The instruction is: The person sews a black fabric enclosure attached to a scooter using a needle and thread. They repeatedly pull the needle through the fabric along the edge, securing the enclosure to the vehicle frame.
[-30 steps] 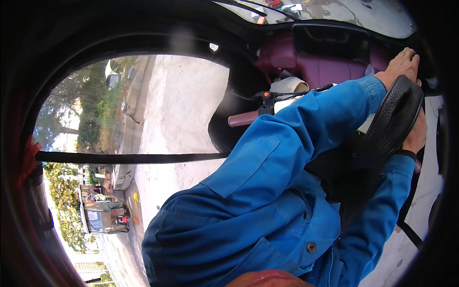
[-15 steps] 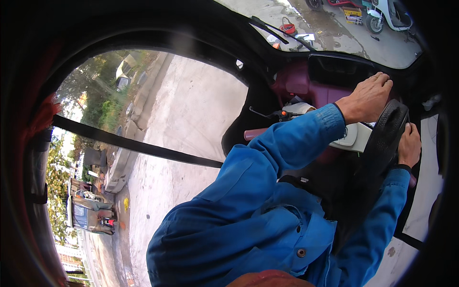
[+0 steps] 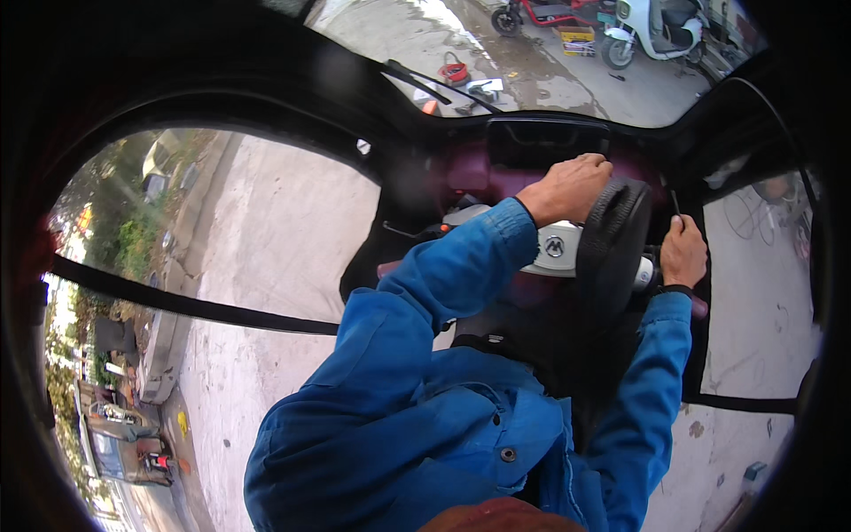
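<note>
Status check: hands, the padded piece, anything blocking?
Left hand grip unclear. Right hand closed on thin dark rod. Black padded piece between hands, partly hiding white panel.

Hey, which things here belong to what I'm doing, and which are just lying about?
Seem part of the job:
black textured object, right by the left hand
thin dark rod, at the tips of the right hand

Just around, on the ground outside:
red container
yellow box
white scooter, parked
</note>
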Action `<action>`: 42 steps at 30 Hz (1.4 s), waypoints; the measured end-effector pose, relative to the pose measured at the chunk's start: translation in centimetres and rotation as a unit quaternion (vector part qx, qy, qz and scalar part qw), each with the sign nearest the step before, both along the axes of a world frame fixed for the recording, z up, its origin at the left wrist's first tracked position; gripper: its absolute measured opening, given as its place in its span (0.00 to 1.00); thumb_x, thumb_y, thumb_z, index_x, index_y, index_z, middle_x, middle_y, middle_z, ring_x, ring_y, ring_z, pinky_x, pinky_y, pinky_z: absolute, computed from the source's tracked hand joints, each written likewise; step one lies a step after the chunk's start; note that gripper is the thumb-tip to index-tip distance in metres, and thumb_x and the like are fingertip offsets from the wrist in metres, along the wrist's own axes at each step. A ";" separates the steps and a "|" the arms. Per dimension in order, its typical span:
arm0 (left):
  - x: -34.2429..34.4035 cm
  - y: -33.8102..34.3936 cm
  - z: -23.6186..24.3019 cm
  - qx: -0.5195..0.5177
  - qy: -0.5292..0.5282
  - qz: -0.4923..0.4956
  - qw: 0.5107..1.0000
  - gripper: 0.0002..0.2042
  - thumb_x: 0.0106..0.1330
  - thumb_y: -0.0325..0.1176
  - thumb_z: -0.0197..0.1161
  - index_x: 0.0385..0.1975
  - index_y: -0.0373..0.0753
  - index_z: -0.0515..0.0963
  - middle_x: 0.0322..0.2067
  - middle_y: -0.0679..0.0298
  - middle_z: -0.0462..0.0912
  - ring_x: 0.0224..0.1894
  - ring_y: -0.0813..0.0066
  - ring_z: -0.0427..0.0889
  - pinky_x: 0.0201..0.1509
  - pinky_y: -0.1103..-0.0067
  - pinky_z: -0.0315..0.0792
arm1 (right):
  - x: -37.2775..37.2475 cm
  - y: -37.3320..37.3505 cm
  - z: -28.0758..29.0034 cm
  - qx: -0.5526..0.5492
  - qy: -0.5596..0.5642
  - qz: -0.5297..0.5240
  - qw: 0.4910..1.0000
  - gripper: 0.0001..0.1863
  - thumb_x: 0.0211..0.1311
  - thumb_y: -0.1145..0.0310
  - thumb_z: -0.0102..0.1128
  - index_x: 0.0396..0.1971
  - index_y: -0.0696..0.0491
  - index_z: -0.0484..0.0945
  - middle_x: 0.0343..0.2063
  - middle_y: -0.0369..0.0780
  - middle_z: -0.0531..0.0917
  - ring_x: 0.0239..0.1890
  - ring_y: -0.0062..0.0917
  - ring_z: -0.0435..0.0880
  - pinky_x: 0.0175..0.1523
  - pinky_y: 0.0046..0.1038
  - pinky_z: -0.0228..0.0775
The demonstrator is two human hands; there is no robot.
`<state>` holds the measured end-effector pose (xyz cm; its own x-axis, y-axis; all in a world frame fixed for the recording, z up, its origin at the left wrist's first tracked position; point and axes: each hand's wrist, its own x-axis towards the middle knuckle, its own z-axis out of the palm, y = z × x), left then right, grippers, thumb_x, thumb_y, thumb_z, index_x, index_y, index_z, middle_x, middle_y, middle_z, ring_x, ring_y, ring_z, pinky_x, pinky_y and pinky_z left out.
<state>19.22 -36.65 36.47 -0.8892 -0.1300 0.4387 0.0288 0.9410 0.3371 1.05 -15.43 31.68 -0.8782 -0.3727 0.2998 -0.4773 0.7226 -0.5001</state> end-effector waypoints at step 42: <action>-23.3 1.5 -6.2 0.397 0.307 0.021 0.865 0.21 0.71 0.17 0.55 0.63 0.30 0.79 0.61 0.51 0.80 0.64 0.56 0.84 0.71 0.68 0.77 | 0.8 -0.6 0.5 -0.119 0.023 -0.023 0.992 0.15 0.79 0.58 0.59 0.44 0.53 0.88 0.35 0.48 0.90 0.39 0.49 0.90 0.45 0.48 0.78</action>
<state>-4.11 -35.13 30.31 -0.5074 -0.6332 0.5845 0.4027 0.4254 0.8105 1.83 -16.00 32.22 -0.8763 -0.2465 0.4140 -0.4724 0.6089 -0.6373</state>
